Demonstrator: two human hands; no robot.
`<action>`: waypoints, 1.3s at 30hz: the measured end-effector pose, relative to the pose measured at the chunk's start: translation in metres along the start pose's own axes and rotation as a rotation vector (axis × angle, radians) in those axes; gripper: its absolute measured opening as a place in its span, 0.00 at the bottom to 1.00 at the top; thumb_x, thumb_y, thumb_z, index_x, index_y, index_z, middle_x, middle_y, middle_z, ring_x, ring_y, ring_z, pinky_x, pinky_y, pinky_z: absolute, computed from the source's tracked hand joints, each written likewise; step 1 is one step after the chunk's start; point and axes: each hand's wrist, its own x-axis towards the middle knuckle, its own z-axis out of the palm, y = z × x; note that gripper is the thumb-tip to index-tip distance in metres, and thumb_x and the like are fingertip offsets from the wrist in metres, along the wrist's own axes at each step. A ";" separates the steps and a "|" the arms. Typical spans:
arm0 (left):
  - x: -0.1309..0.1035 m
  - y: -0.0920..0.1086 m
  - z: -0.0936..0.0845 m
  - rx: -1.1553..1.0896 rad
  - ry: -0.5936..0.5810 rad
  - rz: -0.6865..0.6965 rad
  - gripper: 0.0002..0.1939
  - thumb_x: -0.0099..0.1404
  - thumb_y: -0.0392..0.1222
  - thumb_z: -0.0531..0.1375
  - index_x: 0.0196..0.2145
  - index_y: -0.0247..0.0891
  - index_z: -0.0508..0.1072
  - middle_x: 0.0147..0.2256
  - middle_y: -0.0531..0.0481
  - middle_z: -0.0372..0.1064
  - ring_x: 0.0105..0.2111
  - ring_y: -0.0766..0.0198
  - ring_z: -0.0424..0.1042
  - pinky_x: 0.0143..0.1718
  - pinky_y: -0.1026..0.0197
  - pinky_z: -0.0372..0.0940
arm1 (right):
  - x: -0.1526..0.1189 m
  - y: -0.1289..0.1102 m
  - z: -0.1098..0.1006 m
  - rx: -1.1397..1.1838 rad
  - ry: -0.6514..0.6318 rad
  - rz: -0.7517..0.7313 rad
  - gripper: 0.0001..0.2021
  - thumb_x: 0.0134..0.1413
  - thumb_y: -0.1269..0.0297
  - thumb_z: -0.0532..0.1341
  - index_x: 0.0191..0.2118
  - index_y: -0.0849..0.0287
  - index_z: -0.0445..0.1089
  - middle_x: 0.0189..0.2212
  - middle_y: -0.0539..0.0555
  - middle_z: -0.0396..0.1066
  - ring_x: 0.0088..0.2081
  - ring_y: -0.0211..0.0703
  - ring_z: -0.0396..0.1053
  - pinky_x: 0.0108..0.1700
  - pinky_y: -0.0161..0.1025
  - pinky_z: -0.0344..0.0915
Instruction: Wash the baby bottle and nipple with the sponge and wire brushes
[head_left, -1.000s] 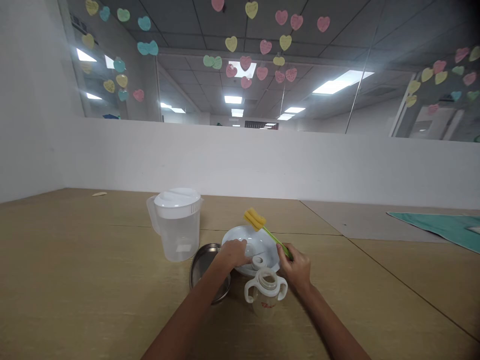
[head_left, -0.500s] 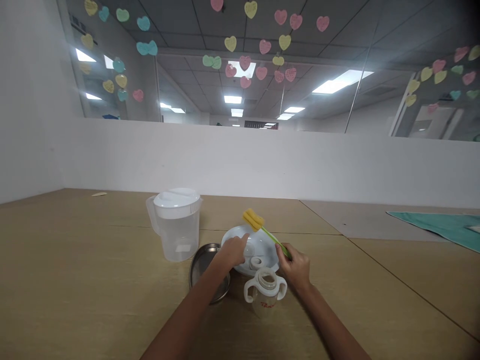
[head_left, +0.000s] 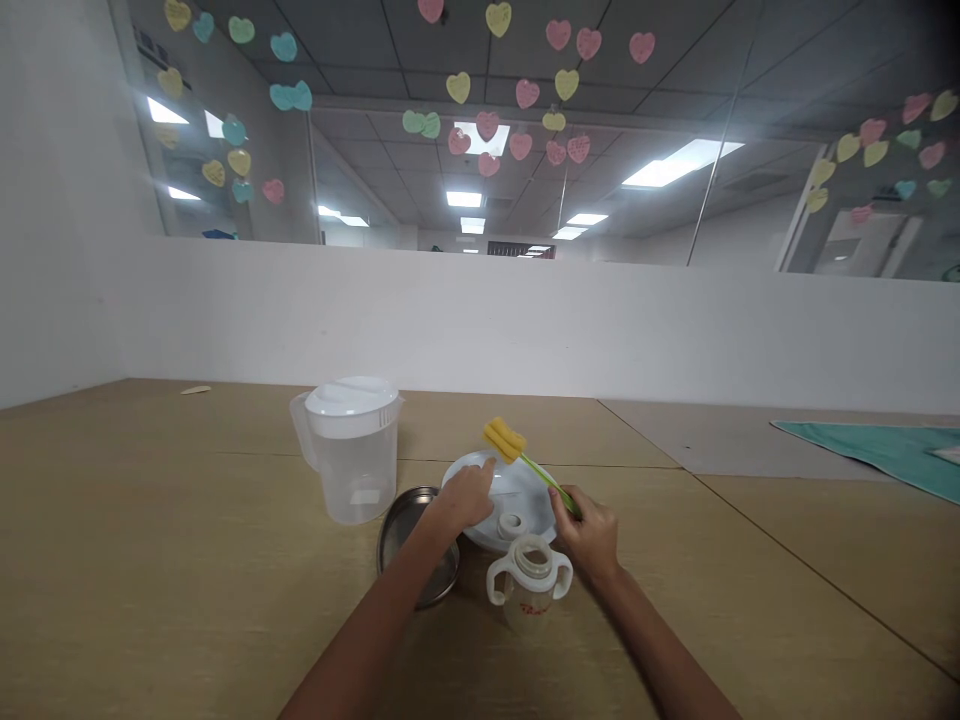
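Observation:
My right hand [head_left: 589, 530] is closed round the green handle of a sponge bottle brush [head_left: 504, 440]. Its yellow sponge head is raised over the far side of a white bowl [head_left: 536, 490]. Over the bowl's left part is my left hand [head_left: 469, 495], index finger stretched toward the sponge without clearly touching it; the other fingers are partly hidden. Inside the bowl lies a small white ring-like piece [head_left: 512, 525], with something clear behind it that I cannot make out. A clear baby bottle [head_left: 531, 580] with two white handles stands upright and uncapped in front.
Left of the bowl sits a round metal dish [head_left: 401, 530], partly covered by my left forearm. A lidded translucent pitcher [head_left: 356, 460] stands behind it. At the far right lies a teal cloth [head_left: 862, 447]. A white wall [head_left: 480, 320] bounds the table's back.
Both hands and the brush stay almost in place. The whole view has shifted very slightly left.

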 end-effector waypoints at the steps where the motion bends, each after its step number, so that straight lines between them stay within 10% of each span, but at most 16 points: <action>1: 0.000 0.000 -0.001 0.003 0.007 0.010 0.31 0.56 0.33 0.53 0.58 0.31 0.53 0.48 0.37 0.65 0.50 0.53 0.64 0.50 0.58 0.59 | 0.000 0.000 0.000 -0.004 0.002 -0.005 0.19 0.60 0.55 0.51 0.28 0.62 0.71 0.18 0.52 0.70 0.18 0.34 0.64 0.24 0.31 0.55; 21: -0.005 0.005 -0.021 0.014 0.031 0.085 0.09 0.54 0.38 0.59 0.35 0.37 0.69 0.39 0.46 0.69 0.41 0.58 0.68 0.40 0.62 0.61 | -0.001 0.002 0.002 -0.034 0.011 -0.033 0.18 0.60 0.56 0.51 0.27 0.61 0.70 0.18 0.51 0.69 0.19 0.35 0.65 0.24 0.31 0.54; 30: -0.002 0.005 -0.009 -0.005 0.004 0.089 0.22 0.52 0.60 0.60 0.33 0.37 0.69 0.37 0.44 0.69 0.38 0.54 0.69 0.36 0.59 0.61 | -0.001 0.001 0.002 -0.033 -0.001 -0.027 0.18 0.60 0.56 0.51 0.27 0.61 0.70 0.18 0.52 0.70 0.19 0.35 0.65 0.25 0.31 0.54; 39: 0.000 0.006 -0.006 0.016 0.002 0.076 0.20 0.57 0.59 0.56 0.29 0.38 0.70 0.36 0.44 0.69 0.38 0.54 0.69 0.37 0.59 0.62 | 0.000 0.000 0.001 -0.030 0.002 -0.041 0.18 0.60 0.56 0.51 0.26 0.61 0.70 0.17 0.51 0.68 0.18 0.34 0.64 0.24 0.31 0.54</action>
